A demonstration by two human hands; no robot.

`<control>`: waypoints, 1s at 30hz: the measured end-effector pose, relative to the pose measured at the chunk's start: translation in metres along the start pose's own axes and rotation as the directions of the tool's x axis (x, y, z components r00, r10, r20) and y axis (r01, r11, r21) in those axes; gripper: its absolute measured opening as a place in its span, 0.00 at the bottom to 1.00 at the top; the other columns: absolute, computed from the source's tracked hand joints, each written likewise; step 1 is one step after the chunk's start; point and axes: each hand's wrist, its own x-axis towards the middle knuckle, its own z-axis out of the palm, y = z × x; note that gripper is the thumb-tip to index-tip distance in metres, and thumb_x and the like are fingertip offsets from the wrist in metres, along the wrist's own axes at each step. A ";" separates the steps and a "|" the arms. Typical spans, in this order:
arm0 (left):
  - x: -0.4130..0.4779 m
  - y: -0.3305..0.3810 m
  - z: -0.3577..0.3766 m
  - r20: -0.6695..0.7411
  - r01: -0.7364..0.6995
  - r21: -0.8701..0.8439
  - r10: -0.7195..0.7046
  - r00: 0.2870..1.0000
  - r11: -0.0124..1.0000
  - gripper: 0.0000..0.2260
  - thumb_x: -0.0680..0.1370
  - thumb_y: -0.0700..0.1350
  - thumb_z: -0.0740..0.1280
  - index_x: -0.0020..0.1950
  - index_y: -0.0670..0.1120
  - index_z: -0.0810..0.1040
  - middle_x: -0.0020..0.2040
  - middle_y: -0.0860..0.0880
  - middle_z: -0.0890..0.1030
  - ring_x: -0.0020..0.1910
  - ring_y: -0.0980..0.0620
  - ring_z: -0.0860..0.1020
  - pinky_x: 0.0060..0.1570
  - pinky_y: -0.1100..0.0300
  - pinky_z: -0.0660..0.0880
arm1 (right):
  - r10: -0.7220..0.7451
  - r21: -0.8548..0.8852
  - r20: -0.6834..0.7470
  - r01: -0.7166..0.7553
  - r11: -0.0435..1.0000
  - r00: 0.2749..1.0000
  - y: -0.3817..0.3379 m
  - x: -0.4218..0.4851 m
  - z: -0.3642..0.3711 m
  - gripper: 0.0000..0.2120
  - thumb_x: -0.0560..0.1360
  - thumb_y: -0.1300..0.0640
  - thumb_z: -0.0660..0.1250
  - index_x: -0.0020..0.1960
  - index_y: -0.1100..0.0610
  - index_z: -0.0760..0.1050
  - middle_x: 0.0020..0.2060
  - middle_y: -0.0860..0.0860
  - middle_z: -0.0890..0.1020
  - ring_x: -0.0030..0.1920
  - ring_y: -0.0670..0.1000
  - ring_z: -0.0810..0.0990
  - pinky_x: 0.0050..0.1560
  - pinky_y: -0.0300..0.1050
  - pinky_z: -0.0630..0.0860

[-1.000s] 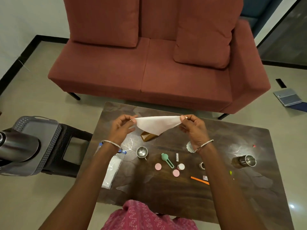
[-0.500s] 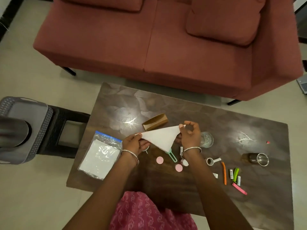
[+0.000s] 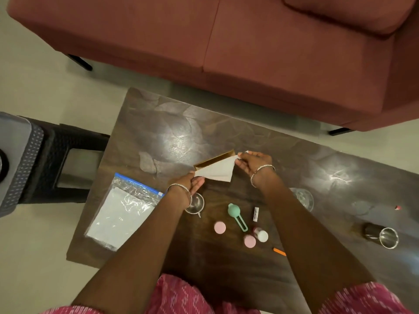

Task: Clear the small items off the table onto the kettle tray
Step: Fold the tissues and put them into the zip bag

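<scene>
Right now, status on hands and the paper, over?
Left hand and right hand each pinch a corner of the white paper. Pink caps, teal scoop not yet cleared. Zip bag lies on the tray side.

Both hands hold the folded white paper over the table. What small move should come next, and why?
Probably swing the white paper left toward the grey tray. The left hand and right hand each pinch a corner of it above the table, and the tray sits beyond the table's left edge on the black stool.
</scene>
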 end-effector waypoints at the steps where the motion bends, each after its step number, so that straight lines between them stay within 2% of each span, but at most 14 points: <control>1: 0.007 0.002 0.003 -0.013 0.002 -0.004 -0.002 1.000 1.000 0.09 0.80 0.41 0.64 0.51 0.34 0.77 0.51 0.41 0.81 0.51 0.48 0.82 0.35 0.63 0.80 | 0.023 -0.009 -0.004 -0.023 1.000 1.000 -0.001 0.009 0.003 0.07 0.72 0.75 0.69 0.46 0.67 0.74 0.39 0.61 0.80 0.26 0.52 0.83 0.26 0.39 0.79; 3: 0.019 0.004 0.006 -0.032 0.007 -0.018 -0.008 0.999 1.000 0.13 0.81 0.40 0.63 0.60 0.33 0.75 0.56 0.40 0.81 0.57 0.48 0.80 0.40 0.60 0.80 | 0.071 -0.030 -0.012 -0.071 0.997 0.997 0.001 0.025 0.008 0.06 0.72 0.74 0.68 0.46 0.68 0.74 0.38 0.62 0.81 0.24 0.52 0.82 0.25 0.39 0.79; 5: 0.028 0.003 0.006 -0.027 0.026 0.002 -0.026 0.999 1.000 0.16 0.81 0.41 0.62 0.65 0.33 0.72 0.56 0.40 0.82 0.45 0.54 0.84 0.49 0.64 0.76 | 0.106 -0.052 -0.013 -0.107 0.993 0.994 0.005 0.037 0.011 0.05 0.72 0.74 0.68 0.47 0.69 0.75 0.38 0.62 0.81 0.23 0.52 0.82 0.25 0.39 0.78; 7: 0.040 0.003 0.005 -0.037 0.030 0.031 -0.029 0.999 0.999 0.16 0.82 0.42 0.61 0.66 0.35 0.72 0.36 0.44 0.85 0.26 0.59 0.81 0.54 0.65 0.73 | 0.140 -0.069 -0.013 -0.141 0.988 0.990 0.008 0.049 0.012 0.02 0.73 0.74 0.67 0.45 0.71 0.76 0.36 0.62 0.82 0.23 0.52 0.82 0.24 0.38 0.78; 10: 0.052 0.003 0.004 -0.069 0.014 0.058 -0.010 0.998 0.998 0.12 0.82 0.41 0.61 0.63 0.37 0.74 0.22 0.48 0.79 0.20 0.59 0.78 0.59 0.62 0.74 | 0.193 -0.093 -0.021 -0.194 0.977 0.981 0.010 0.064 0.010 0.07 0.75 0.72 0.66 0.37 0.69 0.75 0.26 0.59 0.82 0.21 0.50 0.81 0.21 0.36 0.76; 13: 0.056 0.004 0.002 -0.058 -0.002 0.085 0.007 0.998 0.996 0.09 0.81 0.42 0.62 0.46 0.38 0.75 0.21 0.48 0.79 0.20 0.58 0.78 0.45 0.67 0.79 | 0.212 -0.186 -0.055 -0.218 0.958 0.976 0.011 0.073 0.009 0.09 0.77 0.69 0.65 0.38 0.66 0.73 0.17 0.54 0.77 0.16 0.45 0.76 0.16 0.33 0.70; 16: 0.061 0.003 0.000 -0.067 -0.025 0.129 0.034 0.997 0.991 0.10 0.81 0.43 0.63 0.42 0.39 0.74 0.23 0.47 0.80 0.21 0.57 0.79 0.25 0.67 0.78 | 0.180 -0.288 -0.076 -0.194 0.938 0.981 0.015 0.078 0.007 0.09 0.77 0.66 0.64 0.38 0.64 0.73 0.15 0.51 0.74 0.14 0.43 0.70 0.15 0.31 0.64; 19: 0.064 0.004 0.001 -0.078 -0.043 0.168 0.057 0.995 0.985 0.12 0.81 0.45 0.63 0.43 0.38 0.74 0.32 0.43 0.79 0.22 0.54 0.79 0.24 0.65 0.77 | 0.139 -0.324 -0.074 -0.155 0.933 0.988 0.020 0.080 0.004 0.09 0.77 0.66 0.65 0.37 0.64 0.72 0.16 0.52 0.74 0.13 0.43 0.68 0.15 0.30 0.61; 21: 0.066 0.004 -0.001 -0.098 -0.144 0.285 0.178 0.979 0.948 0.12 0.82 0.47 0.60 0.49 0.38 0.74 0.36 0.42 0.77 0.28 0.48 0.79 0.26 0.59 0.79 | 0.113 -0.314 -0.063 -0.127 0.941 0.992 0.022 0.080 0.003 0.06 0.76 0.67 0.66 0.41 0.65 0.74 0.24 0.56 0.75 0.14 0.43 0.68 0.16 0.31 0.61; 22: 0.067 0.004 -0.004 -0.123 -0.258 0.454 0.347 0.930 0.853 0.10 0.82 0.47 0.60 0.50 0.40 0.74 0.38 0.41 0.78 0.32 0.45 0.80 0.31 0.55 0.81 | 0.100 -0.300 -0.055 -0.112 0.947 0.993 0.022 0.078 0.003 0.02 0.76 0.67 0.67 0.45 0.66 0.75 0.27 0.57 0.75 0.14 0.43 0.68 0.16 0.31 0.61; 24: 0.063 0.005 -0.014 0.027 -0.456 0.811 0.755 0.656 0.367 0.04 0.78 0.43 0.63 0.50 0.44 0.76 0.44 0.42 0.81 0.41 0.44 0.81 0.44 0.55 0.79 | 0.079 -0.278 -0.049 -0.089 0.956 0.996 0.024 0.077 0.002 0.08 0.75 0.67 0.68 0.53 0.68 0.75 0.30 0.57 0.75 0.15 0.43 0.69 0.17 0.31 0.61; 25: 0.058 0.005 -0.018 0.197 -0.519 0.845 0.828 0.524 0.127 0.07 0.75 0.42 0.65 0.52 0.45 0.76 0.48 0.45 0.80 0.46 0.46 0.80 0.48 0.55 0.76 | 0.066 -0.269 -0.046 -0.076 0.960 0.997 0.025 0.076 0.001 0.11 0.75 0.67 0.68 0.56 0.69 0.75 0.30 0.57 0.75 0.15 0.43 0.69 0.17 0.31 0.62; 26: 0.053 0.005 -0.019 0.356 -0.572 0.819 0.814 0.459 -0.036 0.13 0.73 0.43 0.67 0.57 0.47 0.75 0.52 0.46 0.79 0.50 0.48 0.78 0.51 0.55 0.74 | 0.050 -0.260 -0.046 -0.061 0.964 0.998 0.025 0.075 0.000 0.14 0.74 0.66 0.70 0.58 0.69 0.75 0.30 0.57 0.75 0.16 0.44 0.70 0.17 0.31 0.62; 30: 0.042 0.003 -0.009 0.647 -0.583 0.741 0.587 0.487 -0.333 0.34 0.65 0.54 0.72 0.69 0.52 0.66 0.65 0.52 0.71 0.62 0.49 0.72 0.56 0.49 0.73 | 0.002 -0.212 -0.050 -0.013 0.977 0.999 0.029 0.064 -0.006 0.10 0.72 0.60 0.74 0.50 0.63 0.77 0.30 0.55 0.77 0.18 0.43 0.72 0.19 0.32 0.67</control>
